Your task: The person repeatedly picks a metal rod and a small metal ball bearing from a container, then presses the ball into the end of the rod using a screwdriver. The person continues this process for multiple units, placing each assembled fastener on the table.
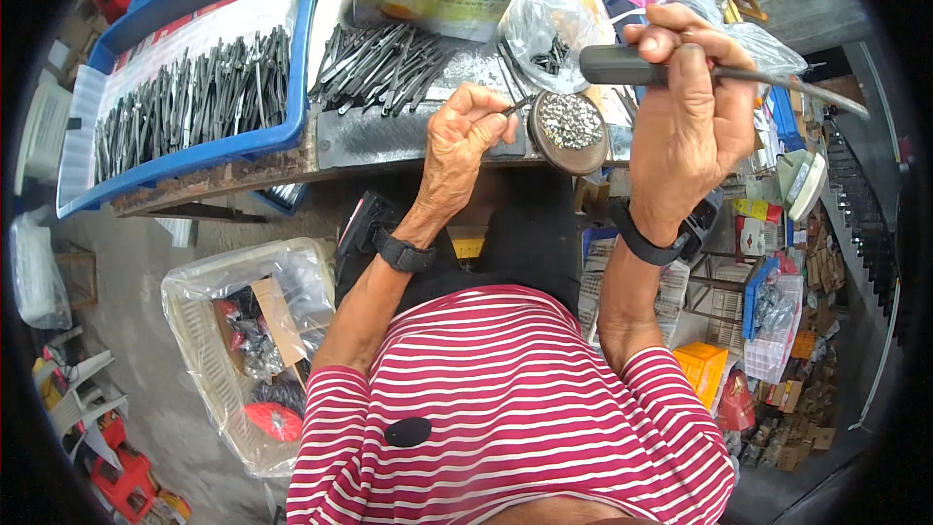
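Note:
My left hand (465, 136) is closed in a pinch on a thin dark strip (519, 105). The strip's far end reaches the rim of a round brown dish (571, 161) heaped with small silvery metal pieces (573, 121). Raised to the right of the dish, my right hand (692, 117) is wrapped round a tool with a thick dark cylindrical end (622, 65). From the other side of that hand sticks out a greyish rod or cord; I cannot tell which. A loose pile of slender dark strips (384, 68) lies on the bench left of the dish.
A blue-rimmed tray (209, 141) of upright dark strips stands at left. Behind the pile sits an open carton (437, 2) of more strips, with a clear plastic bag (546, 24) beside it. Below the bench, a lined crate (204, 355) rests on the floor.

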A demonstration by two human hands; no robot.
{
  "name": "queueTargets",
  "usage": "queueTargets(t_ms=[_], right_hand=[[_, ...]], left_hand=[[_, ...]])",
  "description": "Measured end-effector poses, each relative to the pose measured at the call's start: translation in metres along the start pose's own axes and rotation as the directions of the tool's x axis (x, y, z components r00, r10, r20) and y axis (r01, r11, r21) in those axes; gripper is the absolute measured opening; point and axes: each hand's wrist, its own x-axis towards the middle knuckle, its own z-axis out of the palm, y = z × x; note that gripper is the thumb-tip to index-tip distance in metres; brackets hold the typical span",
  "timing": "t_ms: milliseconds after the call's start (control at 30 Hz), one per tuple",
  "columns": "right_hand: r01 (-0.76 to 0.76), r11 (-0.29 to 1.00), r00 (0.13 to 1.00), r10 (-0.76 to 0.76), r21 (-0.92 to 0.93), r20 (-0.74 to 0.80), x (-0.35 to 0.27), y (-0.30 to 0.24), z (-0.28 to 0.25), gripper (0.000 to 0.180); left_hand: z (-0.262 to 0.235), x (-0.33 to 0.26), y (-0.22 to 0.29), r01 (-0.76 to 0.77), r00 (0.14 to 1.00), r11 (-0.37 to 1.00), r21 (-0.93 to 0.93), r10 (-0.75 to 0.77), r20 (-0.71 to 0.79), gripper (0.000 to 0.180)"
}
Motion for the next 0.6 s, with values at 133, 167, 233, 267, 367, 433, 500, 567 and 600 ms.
queueTargets(t_ms=[133, 167, 233, 267, 367, 433, 500, 567, 600], right_hand=[[-0.178, 0.979, 0.975, 0.188, -0.096, 0.117, -0.016, 0.014, 0.009, 0.007], [-0.157, 0.986, 0.978, 0.164, -0.061, 0.128, -0.016, 0.017, 0.008, 0.007], [-0.103, 0.994, 0.983, 0.108, -0.043, 0.147, -0.014, 0.014, 0.003, 0.007], [-0.117, 0.993, 0.985, 0.119, -0.024, 0.126, -0.012, 0.011, 0.000, 0.007], [-0.104, 0.990, 0.994, 0.106, 0.091, -0.009, -0.003, -0.001, -0.005, 0.009], [-0.019, 0.995, 0.998, 0.024, -0.095, 0.054, -0.004, 0.000, -0.003, 0.008], [-0.217, 0.953, 0.942, 0.261, -0.212, 0.211, -0.015, 0.011, 0.004, 0.008], [-0.166, 0.986, 0.979, 0.165, 0.001, 0.124, -0.024, 0.023, 0.004, 0.007], [-0.141, 0.989, 0.987, 0.137, 0.042, 0.080, -0.028, 0.024, 0.001, 0.007]], left_hand=[[0.001, 0.000, 0.001, 0.007, 1.000, 1.000, 0.005, -0.007, -0.013, 0.009], [0.002, -0.001, 0.001, 0.008, 1.000, 1.000, 0.011, -0.007, -0.015, 0.009], [0.001, -0.001, 0.002, 0.019, 1.000, 0.999, 0.033, -0.018, -0.010, 0.008], [0.001, -0.002, 0.002, 0.017, 1.000, 1.000, 0.023, -0.017, -0.010, 0.008], [0.000, -0.001, 0.002, 0.008, 1.000, 1.000, 0.000, -0.008, -0.009, 0.007], [0.000, -0.001, 0.002, 0.011, 1.000, 1.000, 0.003, -0.011, -0.003, 0.007], [-0.001, -0.002, 0.002, 0.011, 1.000, 1.000, 0.021, -0.011, 0.002, 0.007], [-0.001, -0.001, 0.002, 0.010, 1.000, 0.999, 0.038, -0.010, 0.006, 0.007], [0.000, -0.006, 0.002, 0.032, 0.999, 0.998, 0.047, -0.032, 0.004, 0.007]])
